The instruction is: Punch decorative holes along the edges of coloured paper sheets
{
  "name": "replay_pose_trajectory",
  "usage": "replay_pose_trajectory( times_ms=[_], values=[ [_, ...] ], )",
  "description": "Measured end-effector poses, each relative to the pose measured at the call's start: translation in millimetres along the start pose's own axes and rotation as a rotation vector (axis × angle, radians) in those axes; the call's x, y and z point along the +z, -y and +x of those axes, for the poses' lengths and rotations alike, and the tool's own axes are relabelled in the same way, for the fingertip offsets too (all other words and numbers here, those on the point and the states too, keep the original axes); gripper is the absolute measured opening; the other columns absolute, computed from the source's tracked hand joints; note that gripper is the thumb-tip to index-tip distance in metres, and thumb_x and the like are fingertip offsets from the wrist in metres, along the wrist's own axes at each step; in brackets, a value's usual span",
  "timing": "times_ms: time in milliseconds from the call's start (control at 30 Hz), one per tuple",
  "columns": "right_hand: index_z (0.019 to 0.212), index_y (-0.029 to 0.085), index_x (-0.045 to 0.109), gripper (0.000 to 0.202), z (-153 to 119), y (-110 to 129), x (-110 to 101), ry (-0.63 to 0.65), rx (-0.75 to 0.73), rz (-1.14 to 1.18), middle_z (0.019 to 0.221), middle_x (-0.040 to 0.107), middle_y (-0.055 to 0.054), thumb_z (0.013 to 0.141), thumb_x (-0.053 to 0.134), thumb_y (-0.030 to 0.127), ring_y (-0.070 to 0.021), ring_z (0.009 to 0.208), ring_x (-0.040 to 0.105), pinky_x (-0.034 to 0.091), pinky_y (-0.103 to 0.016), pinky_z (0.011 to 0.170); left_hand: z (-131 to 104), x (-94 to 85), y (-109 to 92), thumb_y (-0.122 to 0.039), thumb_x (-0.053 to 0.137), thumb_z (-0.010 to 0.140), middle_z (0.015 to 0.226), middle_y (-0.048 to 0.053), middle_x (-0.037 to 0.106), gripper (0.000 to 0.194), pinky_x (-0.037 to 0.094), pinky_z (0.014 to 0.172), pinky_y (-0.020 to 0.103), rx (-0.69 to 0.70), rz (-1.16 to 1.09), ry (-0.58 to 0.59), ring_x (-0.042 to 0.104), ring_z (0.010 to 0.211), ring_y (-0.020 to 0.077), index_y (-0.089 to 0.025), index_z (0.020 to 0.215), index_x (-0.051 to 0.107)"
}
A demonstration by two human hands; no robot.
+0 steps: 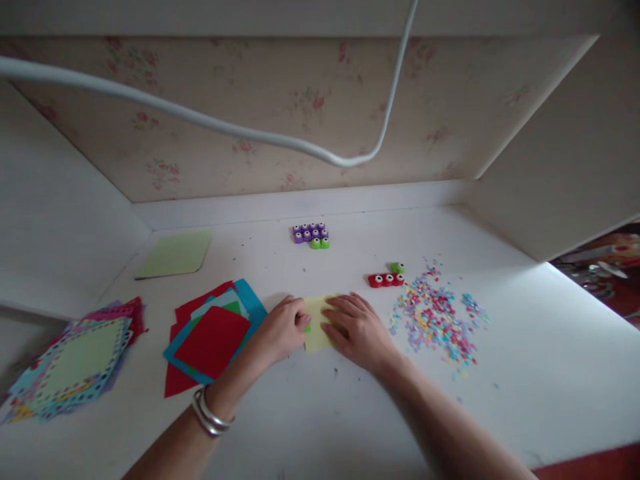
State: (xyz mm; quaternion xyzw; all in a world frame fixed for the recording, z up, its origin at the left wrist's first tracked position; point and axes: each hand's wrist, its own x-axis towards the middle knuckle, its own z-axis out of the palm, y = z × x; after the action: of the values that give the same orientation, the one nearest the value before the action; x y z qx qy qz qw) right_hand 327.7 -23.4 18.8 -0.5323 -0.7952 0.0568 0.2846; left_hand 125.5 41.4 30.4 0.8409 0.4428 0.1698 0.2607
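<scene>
Place: home craft nook, by appearance. Floral-papered wall (320,73) stood behind white bench (350,420), closed in by plain side panels (545,160); coloured paper sheets (213,343), small punches (386,280) and loose confetti (440,317) lay on top.

Flat paper sheet (317,323): plain pale yellow. Small plastic blocks (386,281): purple, red or green; loose paper confetti (440,317): mixed pink, blue, yellow. Beige wallpaper (270,87): pinkish-red floral print.

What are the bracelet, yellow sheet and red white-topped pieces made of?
Yellow sheet: probably matte paper, thin and flat without shine. Bracelet: likely polished metal, silvery with bright highlights. Red white-topped pieces: perhaps plastic, evenly coloured, though too small to be sure.
</scene>
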Motion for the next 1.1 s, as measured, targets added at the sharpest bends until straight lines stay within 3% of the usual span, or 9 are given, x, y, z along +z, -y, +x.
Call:
replay_pose_trajectory(
  times_ms=[167,367,533,667,767,933,1100],
  values=[
    [0.111,0.023,0.070,0.023,-2,1,1,-0.011,-0.009,-0.010,0.120,0.069,-0.007,0.090,0.062,0.027,-0.0231,0.113,0.062,0.041,-0.048,0.106,-11,-10.8,-1,-0.025,0.048,0.092,0.076,0.002,0.060,0.026,0.050,0.073,0.030,0.021,-0.009,-0.037,0.062,0.081,0.0189,-0.019,0.069,0.058],
    [0.109,0.023,0.071,0.022,-3,0,1,-0.027,-0.022,0.012,0.119,0.069,-0.008,0.090,0.062,0.027,-0.0234,0.111,0.062,0.042,-0.048,0.105,-45,-26.7,13,-0.031,0.041,0.100,0.092,0.005,0.067,0.033,0.052,0.083,0.030,0.017,0.048,-0.129,0.066,0.086,0.0169,-0.019,0.088,0.070],
    [0.109,0.022,0.071,0.021,-3,-2,1,-0.012,-0.019,0.056,0.120,0.069,-0.008,0.090,0.062,0.025,-0.0246,0.112,0.061,0.043,-0.048,0.105,-67,-31.3,24,-0.031,0.058,0.092,0.105,0.004,0.068,0.024,0.055,0.084,0.030,0.049,0.130,-0.144,0.067,0.095,0.0189,-0.022,0.113,0.067],
    [0.112,0.022,0.070,0.023,-3,-5,2,-0.085,-0.033,0.125,0.118,0.069,-0.009,0.091,0.062,0.028,-0.0264,0.112,0.061,0.045,-0.050,0.103,-62,-29.5,23,-0.023,0.060,0.090,0.108,0.003,0.068,0.023,0.056,0.085,0.031,0.049,0.104,-0.111,0.068,0.096,0.0190,-0.024,0.112,0.065],
    [0.122,0.023,0.064,0.030,-4,0,-1,-0.161,-0.045,0.263,0.119,0.069,-0.009,0.093,0.059,0.028,-0.0253,0.114,0.060,0.048,-0.048,0.102,-50,-23.3,12,-0.023,0.061,0.090,0.115,0.003,0.068,0.033,0.056,0.088,0.031,0.086,0.017,-0.145,0.067,0.099,0.0185,-0.026,0.122,0.060],
    [0.134,0.027,0.057,0.035,-4,15,-9,-0.029,-0.079,0.568,0.126,0.066,-0.007,0.100,0.047,0.024,-0.0192,0.112,0.063,0.054,-0.035,0.095,-38,-8.0,-18,-0.024,0.063,0.090,0.114,0.001,0.070,0.040,0.058,0.083,0.028,0.146,-0.108,-0.190,0.070,0.088,0.0161,-0.028,0.129,0.054],
    [0.140,0.027,0.051,0.040,-5,13,-21,0.013,-0.012,0.611,0.124,0.066,-0.008,0.100,0.048,0.025,-0.0203,0.110,0.064,0.053,-0.037,0.096,-36,5.2,-26,-0.032,0.062,0.092,0.113,0.003,0.072,0.040,0.058,0.081,0.027,0.147,-0.198,-0.231,0.071,0.088,0.0163,-0.027,0.131,0.052]
  ],
)
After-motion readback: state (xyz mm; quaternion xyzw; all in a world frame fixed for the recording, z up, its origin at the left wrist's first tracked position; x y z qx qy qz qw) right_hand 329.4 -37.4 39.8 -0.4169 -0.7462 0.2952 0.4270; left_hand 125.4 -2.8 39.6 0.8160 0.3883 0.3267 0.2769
